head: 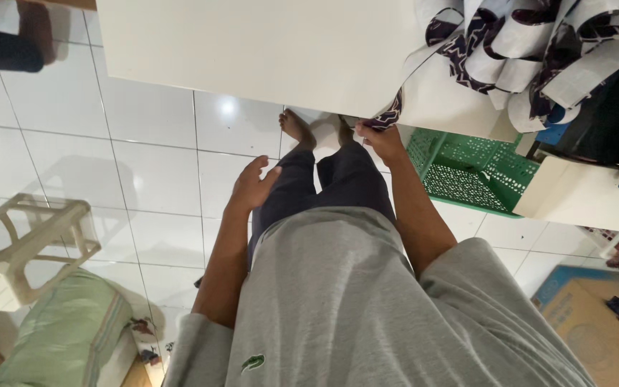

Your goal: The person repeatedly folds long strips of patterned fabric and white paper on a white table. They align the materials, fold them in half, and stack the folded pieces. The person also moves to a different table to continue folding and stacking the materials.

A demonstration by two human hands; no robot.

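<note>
I look straight down at my body, my grey shirt (338,301) and my dark trousers (331,183). My right hand (381,140) reaches forward to the edge of the white table (266,50). Its fingers pinch a corner of the purple and white patterned cloth (517,50). The corner hangs off the table edge, right above my hand. The rest of the cloth lies in a crumpled pile on the far right part of the table.

My right arm is stretched out nearly straight. My left arm hangs down by my side. My left hand (252,185) is loose and holds nothing. Its fingers are a little curled, and it sits just beside my left leg. The two hands are well apart.

A green plastic basket (478,168) stands on the floor to the right, partly under the table. A white plastic stool (26,240) stands on the tiles at the left. A green cushion (66,333) lies near it.
</note>
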